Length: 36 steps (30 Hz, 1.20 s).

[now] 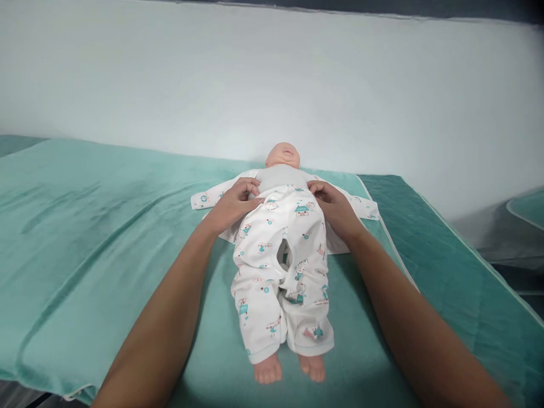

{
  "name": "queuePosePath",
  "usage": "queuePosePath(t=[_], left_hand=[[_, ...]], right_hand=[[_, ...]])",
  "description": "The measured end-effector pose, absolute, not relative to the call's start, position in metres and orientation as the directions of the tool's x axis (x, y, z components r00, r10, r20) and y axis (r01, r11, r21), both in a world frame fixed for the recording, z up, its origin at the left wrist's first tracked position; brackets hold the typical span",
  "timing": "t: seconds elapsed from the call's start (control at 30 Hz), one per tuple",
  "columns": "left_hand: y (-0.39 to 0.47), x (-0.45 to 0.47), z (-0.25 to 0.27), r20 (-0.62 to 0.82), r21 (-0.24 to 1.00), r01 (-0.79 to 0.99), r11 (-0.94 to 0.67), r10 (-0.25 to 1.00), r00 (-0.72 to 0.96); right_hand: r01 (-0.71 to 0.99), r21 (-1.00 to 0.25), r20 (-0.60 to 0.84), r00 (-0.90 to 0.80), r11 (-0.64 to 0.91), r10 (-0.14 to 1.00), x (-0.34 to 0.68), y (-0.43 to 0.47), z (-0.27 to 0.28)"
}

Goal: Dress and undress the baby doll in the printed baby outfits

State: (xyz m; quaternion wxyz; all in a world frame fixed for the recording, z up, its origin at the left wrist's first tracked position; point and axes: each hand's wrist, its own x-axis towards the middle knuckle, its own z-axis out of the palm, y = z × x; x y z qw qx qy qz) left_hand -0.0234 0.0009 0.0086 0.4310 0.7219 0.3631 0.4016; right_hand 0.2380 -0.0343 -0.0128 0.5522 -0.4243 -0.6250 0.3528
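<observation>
A baby doll (282, 177) lies on its back, head away from me and bare feet toward me. It wears white printed pants (272, 226) with an opening at the crotch. A matching white top (221, 191) has its sleeves spread to both sides, and its front lies open around the grey torso. At the waist's left side, my left hand (238, 203) is closed, thumb and fingers pinching the pants' edge. My right hand (334, 205) grips the waist on the opposite side with curled fingers; its fingertips are partly hidden.
A light green sheet (106, 243) with wrinkles covers the bed beneath the doll. Darker green quilted cloth (459, 277) shows along the right side. A white wall (272, 79) rises behind the head. Another green-topped surface (529, 207) stands at far right.
</observation>
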Motion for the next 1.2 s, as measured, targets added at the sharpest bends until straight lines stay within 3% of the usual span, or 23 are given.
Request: queuePosePath(t=[0.27, 0.47, 0.67, 0.93, 1.07, 1.2], left_hand=[[-0.001, -0.023, 0.013, 0.288, 0.869, 0.243, -0.431, 0.841, 0.458], [0.007, -0.018, 0.011, 0.304, 0.891, 0.185, -0.414, 0.849, 0.433], [0.034, -0.013, 0.008, 0.306, 0.859, 0.309, -0.409, 0.893, 0.33], [0.064, 0.006, 0.002, 0.299, 0.841, 0.406, -0.359, 0.932, 0.204], [0.062, 0.005, 0.0, 0.331, 0.786, 0.459, -0.414, 0.909, 0.253], [0.064, 0.004, 0.002, 0.471, 0.603, 0.534, -0.592, 0.805, 0.361]], right_hand=[[0.144, -0.912, 0.37, -0.109, 0.383, 0.922, 0.24, -0.039, -0.006], [0.25, -0.901, 0.371, 0.02, 0.355, 0.928, 0.24, -0.024, -0.014], [0.352, -0.893, 0.353, 0.167, 0.279, 0.921, 0.238, -0.005, -0.017], [0.396, -0.9, 0.286, 0.224, 0.181, 0.932, 0.24, 0.026, -0.021], [0.447, -0.858, 0.371, 0.198, 0.254, 0.907, 0.236, 0.021, -0.016], [0.473, -0.769, 0.503, 0.034, 0.43, 0.864, 0.236, 0.02, -0.013]])
